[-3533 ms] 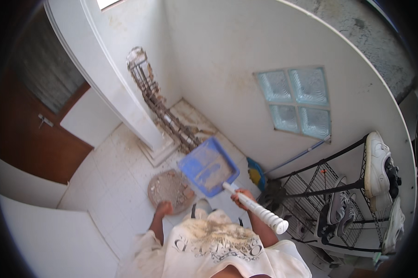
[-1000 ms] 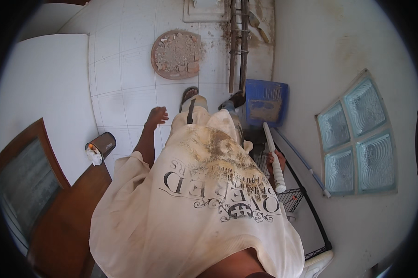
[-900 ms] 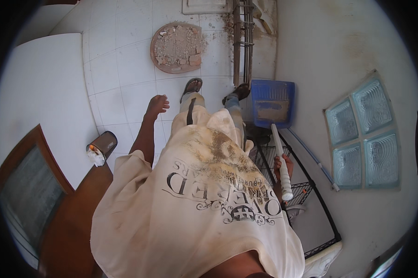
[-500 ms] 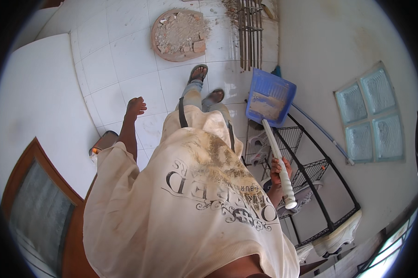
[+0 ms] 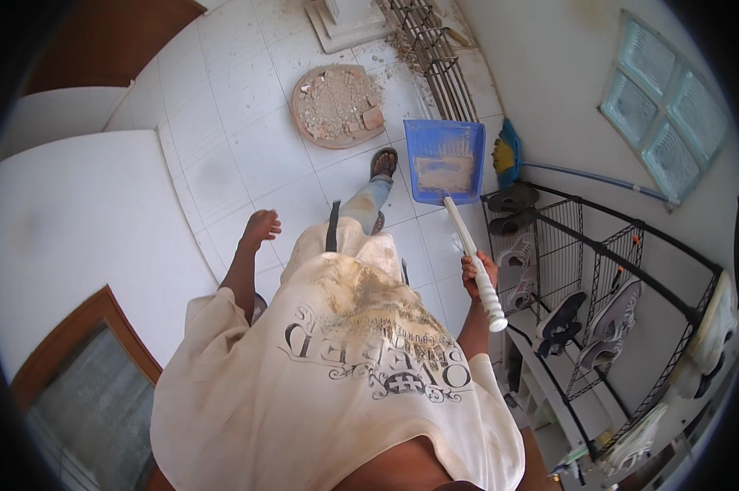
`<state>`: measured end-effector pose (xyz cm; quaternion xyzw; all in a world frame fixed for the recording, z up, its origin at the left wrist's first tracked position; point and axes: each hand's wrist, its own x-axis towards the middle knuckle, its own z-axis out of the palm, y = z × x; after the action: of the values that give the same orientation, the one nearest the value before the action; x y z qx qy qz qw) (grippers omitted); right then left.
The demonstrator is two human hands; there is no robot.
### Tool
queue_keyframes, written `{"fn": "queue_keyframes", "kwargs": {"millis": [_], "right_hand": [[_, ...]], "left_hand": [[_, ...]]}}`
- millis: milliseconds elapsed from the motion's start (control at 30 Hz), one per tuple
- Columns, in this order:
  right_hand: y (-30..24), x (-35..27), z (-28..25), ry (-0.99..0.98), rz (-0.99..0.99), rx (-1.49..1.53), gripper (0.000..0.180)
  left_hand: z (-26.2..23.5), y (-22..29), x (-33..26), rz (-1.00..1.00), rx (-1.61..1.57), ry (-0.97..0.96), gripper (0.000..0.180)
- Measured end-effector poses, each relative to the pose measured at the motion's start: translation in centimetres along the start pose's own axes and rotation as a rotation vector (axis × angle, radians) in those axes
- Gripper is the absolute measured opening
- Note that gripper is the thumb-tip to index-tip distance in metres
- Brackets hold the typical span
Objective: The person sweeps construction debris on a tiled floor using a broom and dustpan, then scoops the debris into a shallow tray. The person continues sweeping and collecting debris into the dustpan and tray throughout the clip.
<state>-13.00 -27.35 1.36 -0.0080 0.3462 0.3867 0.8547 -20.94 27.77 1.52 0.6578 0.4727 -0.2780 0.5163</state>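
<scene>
White tiled floor (image 5: pixel 230 164) carries a round brown tray (image 5: pixel 330 143) of rubble (image 5: pixel 336 98). Blue dustpan (image 5: pixel 445 139) lies ahead and slightly left of the right hand (image 5: pixel 480 272), the nearer one; its long axis slants forward-left along the white handle (image 5: pixel 461 227), which that grip encircles. Left hand (image 5: pixel 263 227) is well apart, fingers loosely spread, nothing visible in it. Handle beneath the grip is hidden; pan-to-floor contact and depth of dust (image 5: pixel 445 174) cannot be told.

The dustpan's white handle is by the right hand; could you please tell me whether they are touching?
Touching. The head view shows the right hand wrapped around the white handle.
</scene>
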Motion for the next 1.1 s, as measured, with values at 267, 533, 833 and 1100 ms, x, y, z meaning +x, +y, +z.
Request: {"fn": "queue_keyframes", "kwargs": {"millis": [267, 533, 833, 1100], "right_hand": [[8.6, -3.6, -5.5, 0.321, -0.111, -0.115, 0.025], [6.4, 4.6, -9.3, 0.308, -0.179, 0.337, 0.028], [7.2, 2.1, -9.8, 1.010, -0.058, -0.357, 0.038], [14.2, 2.3, -2.3, 2.022, -0.328, -1.503, 0.058]], "left_hand": [[-3.5, -6.2, -2.4, -0.159, 0.045, 0.031, 0.030], [-5.0, -1.7, -2.3, 0.042, 0.058, -0.033, 0.032], [-13.2, -4.4, 1.8, -0.061, -0.042, 0.034, 0.032], [-19.9, -1.8, 7.4, -0.284, 0.186, -0.097, 0.031]]}}
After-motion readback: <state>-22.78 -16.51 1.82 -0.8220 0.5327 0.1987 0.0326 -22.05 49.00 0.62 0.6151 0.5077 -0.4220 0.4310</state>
